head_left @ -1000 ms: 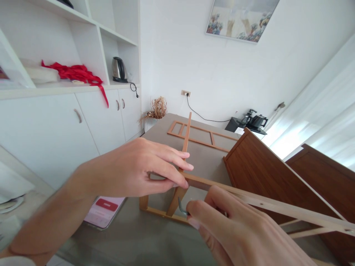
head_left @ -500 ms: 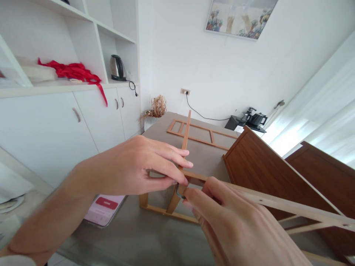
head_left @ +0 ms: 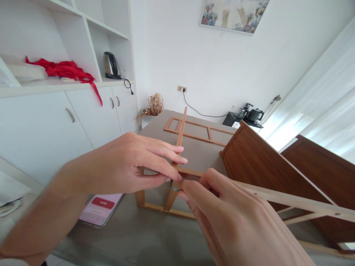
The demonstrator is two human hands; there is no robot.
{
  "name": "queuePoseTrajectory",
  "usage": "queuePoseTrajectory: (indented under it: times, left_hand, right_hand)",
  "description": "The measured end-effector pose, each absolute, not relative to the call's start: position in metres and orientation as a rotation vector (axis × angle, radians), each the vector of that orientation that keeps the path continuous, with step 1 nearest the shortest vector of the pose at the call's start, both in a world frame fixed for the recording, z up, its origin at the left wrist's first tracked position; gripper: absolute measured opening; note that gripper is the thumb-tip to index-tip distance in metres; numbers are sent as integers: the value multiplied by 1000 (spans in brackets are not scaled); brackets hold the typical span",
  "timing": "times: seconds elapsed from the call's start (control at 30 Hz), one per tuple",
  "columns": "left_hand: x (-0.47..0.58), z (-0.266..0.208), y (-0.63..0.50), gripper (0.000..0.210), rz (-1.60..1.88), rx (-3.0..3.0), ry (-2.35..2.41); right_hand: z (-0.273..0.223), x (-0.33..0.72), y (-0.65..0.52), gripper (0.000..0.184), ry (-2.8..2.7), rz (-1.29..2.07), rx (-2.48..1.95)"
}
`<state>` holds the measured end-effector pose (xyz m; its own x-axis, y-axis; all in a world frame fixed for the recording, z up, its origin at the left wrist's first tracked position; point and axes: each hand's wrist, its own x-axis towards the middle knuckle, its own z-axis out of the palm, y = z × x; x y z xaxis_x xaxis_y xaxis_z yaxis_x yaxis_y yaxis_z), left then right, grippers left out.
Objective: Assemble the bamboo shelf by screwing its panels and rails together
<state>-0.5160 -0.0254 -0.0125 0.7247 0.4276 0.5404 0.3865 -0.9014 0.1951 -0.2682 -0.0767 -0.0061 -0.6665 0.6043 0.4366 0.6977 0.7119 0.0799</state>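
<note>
A small bent hex key (head_left: 174, 188) sits at a corner joint of a light wooden frame (head_left: 151, 207). Its far end is hidden by fingers. My left hand (head_left: 133, 162) comes in from the left, thumb and index finger closed at the key's upper end, the other fingers reaching across a thin wooden slat (head_left: 181, 129) that sticks out away from me. Pinched in the thumb and index finger of my right hand (head_left: 230, 214) is the key's near end. The frame's long rail (head_left: 288, 201) runs off to the right behind that hand.
Two brown wooden panels (head_left: 266, 162) lean at the right. A flat wooden frame (head_left: 209, 133) lies farther back on the grey table (head_left: 199, 157). A phone (head_left: 101, 208) with a lit screen rests beside my left forearm. White cabinets (head_left: 36, 125) stand at the left.
The hex key has turned slightly, its bend now lying flatter. Both hands stay at the joint. The whole view has shifted a little, moving things leftward and up.
</note>
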Motion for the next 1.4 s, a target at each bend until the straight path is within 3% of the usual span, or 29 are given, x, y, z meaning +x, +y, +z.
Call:
queuePoseTrajectory:
  times: [1.4]
  left_hand:
    - [-516, -14, -24, 27, 906, 2863, 670]
  right_hand:
    - [-2, -271, -79, 22, -2483, -292, -1002]
